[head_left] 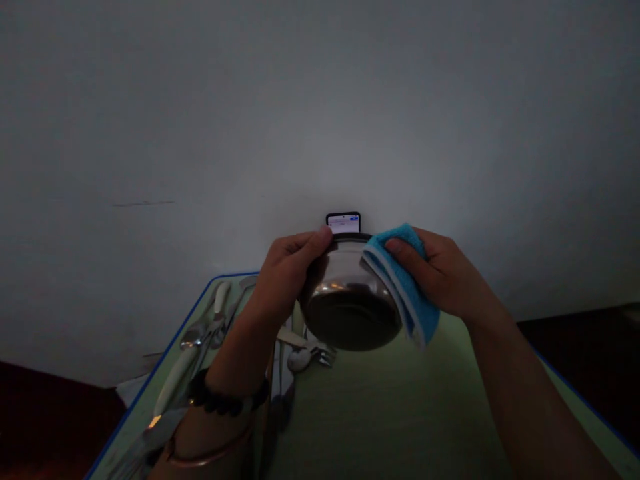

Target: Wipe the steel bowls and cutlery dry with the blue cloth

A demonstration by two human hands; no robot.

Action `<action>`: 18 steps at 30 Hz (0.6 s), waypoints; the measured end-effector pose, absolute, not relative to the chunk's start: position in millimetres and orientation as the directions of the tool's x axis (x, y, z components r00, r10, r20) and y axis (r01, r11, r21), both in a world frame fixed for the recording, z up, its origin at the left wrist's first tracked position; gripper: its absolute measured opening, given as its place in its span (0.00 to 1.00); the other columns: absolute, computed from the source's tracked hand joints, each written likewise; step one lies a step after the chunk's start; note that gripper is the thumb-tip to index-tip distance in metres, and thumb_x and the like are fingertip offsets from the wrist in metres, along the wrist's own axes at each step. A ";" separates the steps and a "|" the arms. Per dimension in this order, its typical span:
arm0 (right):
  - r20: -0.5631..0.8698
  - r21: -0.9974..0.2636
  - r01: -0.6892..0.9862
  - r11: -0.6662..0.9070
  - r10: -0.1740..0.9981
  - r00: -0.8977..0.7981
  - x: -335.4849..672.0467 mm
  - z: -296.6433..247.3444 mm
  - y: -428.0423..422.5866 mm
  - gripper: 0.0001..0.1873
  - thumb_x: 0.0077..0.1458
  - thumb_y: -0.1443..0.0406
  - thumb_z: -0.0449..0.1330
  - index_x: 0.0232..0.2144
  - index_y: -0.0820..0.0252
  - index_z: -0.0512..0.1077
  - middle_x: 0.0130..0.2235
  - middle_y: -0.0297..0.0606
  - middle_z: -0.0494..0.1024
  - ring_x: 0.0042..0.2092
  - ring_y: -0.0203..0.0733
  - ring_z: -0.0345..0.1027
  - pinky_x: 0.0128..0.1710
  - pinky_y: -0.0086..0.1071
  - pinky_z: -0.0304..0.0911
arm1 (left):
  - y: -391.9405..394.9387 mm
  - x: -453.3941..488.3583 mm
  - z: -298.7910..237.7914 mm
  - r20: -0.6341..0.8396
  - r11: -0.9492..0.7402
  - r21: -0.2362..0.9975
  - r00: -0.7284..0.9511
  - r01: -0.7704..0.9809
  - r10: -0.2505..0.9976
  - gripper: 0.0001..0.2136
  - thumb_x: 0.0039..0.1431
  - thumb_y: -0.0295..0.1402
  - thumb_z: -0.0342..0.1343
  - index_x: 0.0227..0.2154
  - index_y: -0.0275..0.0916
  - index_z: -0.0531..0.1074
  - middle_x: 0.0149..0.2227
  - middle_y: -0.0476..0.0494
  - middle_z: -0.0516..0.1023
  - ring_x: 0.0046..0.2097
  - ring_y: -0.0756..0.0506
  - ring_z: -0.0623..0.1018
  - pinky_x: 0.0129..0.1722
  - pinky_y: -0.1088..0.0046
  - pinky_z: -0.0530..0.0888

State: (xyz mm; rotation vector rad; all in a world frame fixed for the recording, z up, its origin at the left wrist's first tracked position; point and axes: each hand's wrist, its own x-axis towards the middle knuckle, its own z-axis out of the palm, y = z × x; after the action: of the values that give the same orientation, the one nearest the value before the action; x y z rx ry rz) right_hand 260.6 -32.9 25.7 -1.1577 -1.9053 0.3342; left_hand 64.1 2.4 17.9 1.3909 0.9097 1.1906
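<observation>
A shiny metal bowl (347, 287) is held up over the table, tilted so that its underside faces me. My left hand (284, 272) grips it at the left, thumb on the rim and the other fingers partly hidden. At the right side, my right hand (445, 270) is closed on a folded blue cloth (417, 300) with a pale edge. The cloth presses against the bowl's outer wall and rim. Below the bowl lie a fork (323, 353) and a spoon (299, 360) on the table.
Several more utensils lie along the left of the green table (380, 413), among them a white-handled one (175, 380). A phone (343, 222) with a lit screen stands behind the bowl against the grey wall (320, 100). Blue trim borders the table.
</observation>
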 end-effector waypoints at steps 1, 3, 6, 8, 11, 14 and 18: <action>0.539 -0.609 0.591 0.529 0.823 -0.181 261.8 24.5 -32.0 0.18 0.58 0.54 0.48 0.24 0.60 0.64 0.23 0.30 0.66 0.25 0.32 0.59 0.24 0.27 0.54 | 4.6 63.9 17.0 0.177 -0.156 0.979 0.166 -0.135 0.970 0.16 0.51 0.43 0.56 0.15 0.38 0.68 0.13 0.53 0.65 0.15 0.54 0.63 0.15 0.78 0.57; 0.549 -0.619 0.587 0.522 0.822 -0.152 263.4 22.6 -30.3 0.19 0.58 0.53 0.48 0.24 0.59 0.64 0.23 0.30 0.66 0.25 0.32 0.58 0.24 0.27 0.54 | 8.2 63.6 16.0 0.155 -0.127 0.958 0.092 -0.257 0.984 0.14 0.50 0.42 0.56 0.18 0.38 0.70 0.16 0.52 0.70 0.17 0.53 0.67 0.17 0.77 0.62; 0.555 -0.623 0.582 0.522 0.820 -0.142 263.6 21.8 -28.9 0.19 0.58 0.53 0.47 0.24 0.59 0.63 0.23 0.30 0.65 0.25 0.32 0.58 0.25 0.27 0.54 | 11.2 64.1 17.2 0.082 -0.058 0.923 0.048 -0.380 0.995 0.12 0.49 0.41 0.56 0.20 0.38 0.71 0.17 0.51 0.71 0.19 0.52 0.70 0.21 0.76 0.66; 0.555 -0.625 0.577 0.526 0.819 -0.145 263.2 22.2 -29.0 0.19 0.58 0.53 0.47 0.24 0.59 0.63 0.23 0.30 0.65 0.25 0.32 0.58 0.24 0.27 0.54 | 11.7 65.3 18.8 0.021 -0.007 0.912 0.029 -0.411 0.999 0.11 0.49 0.40 0.55 0.21 0.38 0.70 0.17 0.51 0.71 0.19 0.52 0.69 0.22 0.75 0.66; 0.561 -0.628 0.571 0.530 0.816 -0.141 263.0 23.1 -30.5 0.18 0.58 0.53 0.47 0.23 0.59 0.62 0.23 0.30 0.64 0.24 0.31 0.57 0.23 0.27 0.54 | 12.3 67.1 20.4 -0.008 0.005 0.906 -0.006 -0.423 1.000 0.09 0.47 0.38 0.56 0.20 0.38 0.67 0.17 0.53 0.69 0.20 0.52 0.67 0.21 0.76 0.65; 0.560 -0.636 0.555 0.535 0.816 -0.144 262.5 24.0 -33.7 0.18 0.57 0.53 0.49 0.22 0.59 0.62 0.22 0.29 0.63 0.23 0.30 0.56 0.22 0.26 0.54 | 13.7 67.6 19.5 0.050 -0.073 0.933 -0.076 -0.351 0.996 0.10 0.46 0.39 0.55 0.18 0.40 0.64 0.17 0.54 0.65 0.20 0.53 0.66 0.22 0.76 0.64; 0.517 -0.683 0.497 0.536 0.835 -0.190 260.3 25.5 -38.7 0.17 0.54 0.54 0.53 0.22 0.59 0.63 0.20 0.28 0.62 0.21 0.28 0.55 0.18 0.23 0.52 | 14.1 62.8 13.7 0.171 -0.204 0.969 -0.212 -0.142 0.962 0.07 0.44 0.36 0.55 0.19 0.42 0.64 0.18 0.53 0.65 0.26 0.49 0.69 0.25 0.75 0.64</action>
State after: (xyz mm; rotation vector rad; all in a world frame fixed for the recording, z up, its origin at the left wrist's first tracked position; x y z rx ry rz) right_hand 260.3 -38.7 25.5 -1.0967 -1.8464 0.4575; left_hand 62.8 14.1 13.7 1.1202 1.1315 1.5709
